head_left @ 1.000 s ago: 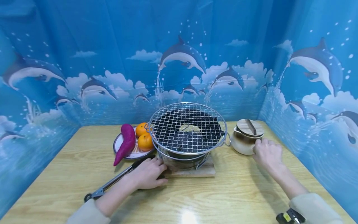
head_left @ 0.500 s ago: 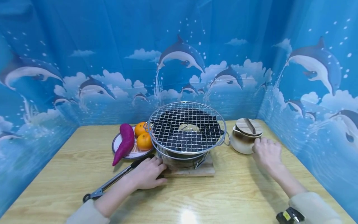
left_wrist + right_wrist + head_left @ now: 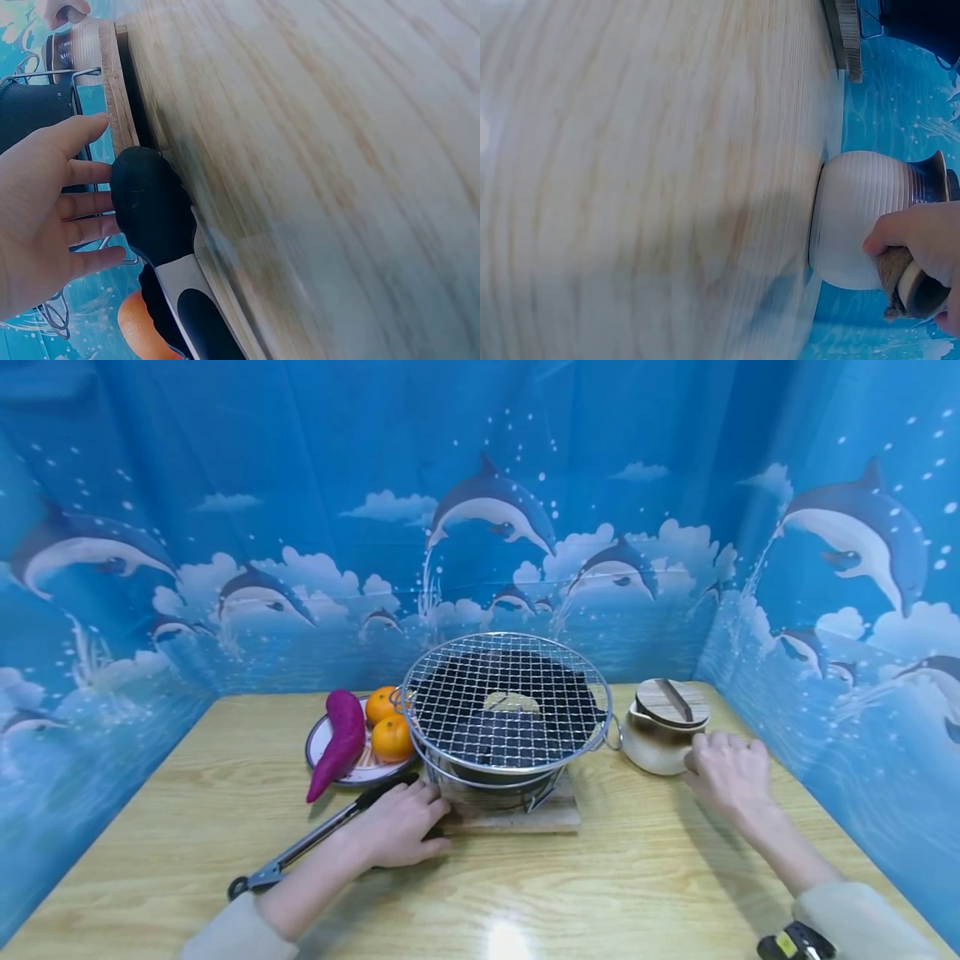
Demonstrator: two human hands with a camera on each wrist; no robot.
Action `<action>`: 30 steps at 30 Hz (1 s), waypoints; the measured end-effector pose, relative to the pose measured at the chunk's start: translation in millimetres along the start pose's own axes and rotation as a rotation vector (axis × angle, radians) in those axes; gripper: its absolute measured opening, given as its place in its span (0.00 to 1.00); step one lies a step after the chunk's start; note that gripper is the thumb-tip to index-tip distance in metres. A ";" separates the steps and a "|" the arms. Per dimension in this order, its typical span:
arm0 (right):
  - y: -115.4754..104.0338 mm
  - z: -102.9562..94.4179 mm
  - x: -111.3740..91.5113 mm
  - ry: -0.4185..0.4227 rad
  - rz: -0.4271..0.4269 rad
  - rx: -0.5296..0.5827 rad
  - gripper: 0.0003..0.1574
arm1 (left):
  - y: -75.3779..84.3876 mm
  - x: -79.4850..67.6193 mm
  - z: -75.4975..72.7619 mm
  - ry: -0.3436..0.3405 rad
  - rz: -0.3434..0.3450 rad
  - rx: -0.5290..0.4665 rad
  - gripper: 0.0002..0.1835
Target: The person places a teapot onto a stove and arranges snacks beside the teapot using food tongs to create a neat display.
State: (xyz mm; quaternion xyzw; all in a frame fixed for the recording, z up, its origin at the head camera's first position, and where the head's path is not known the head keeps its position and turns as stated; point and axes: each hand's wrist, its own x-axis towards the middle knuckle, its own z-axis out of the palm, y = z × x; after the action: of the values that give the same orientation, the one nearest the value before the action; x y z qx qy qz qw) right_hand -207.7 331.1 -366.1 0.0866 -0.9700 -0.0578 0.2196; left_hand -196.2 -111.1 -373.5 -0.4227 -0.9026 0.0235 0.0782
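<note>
Pot (image 3: 651,748), one, handle (image 3: 894,268) within curled right hand (image 3: 731,775); one pair of tongs (image 3: 154,206) by loosely spread left hand (image 3: 399,827).

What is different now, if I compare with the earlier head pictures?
The right hand has shifted slightly to the right, away from the body of the pot; whether its hold on the handle changed, I cannot tell. The left hand, tongs, grill, plate and pot stayed in place.
</note>
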 end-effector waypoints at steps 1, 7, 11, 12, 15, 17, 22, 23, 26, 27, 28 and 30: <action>0.9 0.0 -0.7 0.005 -0.004 -0.002 0.14 | 0.3 0.1 0.0 0.002 0.002 0.001 0.22; 7.1 -1.9 -3.1 0.023 -0.031 -0.017 0.17 | 0.6 0.5 0.8 0.009 0.003 0.002 0.23; 10.2 -4.0 -2.9 0.042 -0.030 -0.014 0.18 | 0.1 0.7 1.3 0.019 0.004 0.001 0.22; 11.0 -4.2 -2.6 0.063 -0.031 -0.014 0.18 | 0.1 0.7 1.3 0.022 0.006 0.002 0.22; 13.3 -5.2 -0.9 0.151 -0.043 -0.010 0.16 | -0.4 0.7 2.1 0.031 0.013 0.009 0.22; 14.7 -6.5 0.6 0.213 -0.054 -0.014 0.15 | -0.5 0.5 2.5 0.035 0.016 0.011 0.22; 17.8 -11.8 3.5 0.293 -0.072 -0.017 0.13 | -0.8 0.8 3.3 0.026 0.014 0.011 0.22; 18.3 -13.3 3.7 0.291 -0.071 -0.016 0.12 | -0.8 0.9 3.4 0.022 0.013 0.011 0.22; 19.2 -17.9 4.7 0.265 -0.064 -0.011 0.13 | -0.7 1.1 3.1 0.010 0.009 0.008 0.23; 19.5 -19.7 5.0 0.251 -0.060 -0.007 0.13 | -0.6 1.2 2.9 0.007 0.008 0.008 0.23; 19.6 -21.4 5.5 0.240 -0.057 -0.005 0.14 | -0.5 1.3 2.7 0.006 0.007 0.007 0.23; 19.6 -24.8 6.4 0.226 -0.054 -0.003 0.14 | -0.3 1.5 2.2 0.005 0.006 0.009 0.23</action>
State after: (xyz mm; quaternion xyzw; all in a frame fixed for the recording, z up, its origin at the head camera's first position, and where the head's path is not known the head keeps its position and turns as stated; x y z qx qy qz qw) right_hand -205.3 347.2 -338.2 0.1186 -0.9363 -0.0549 0.3259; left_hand -197.7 -110.1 -375.4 -0.4250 -0.9011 0.0266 0.0823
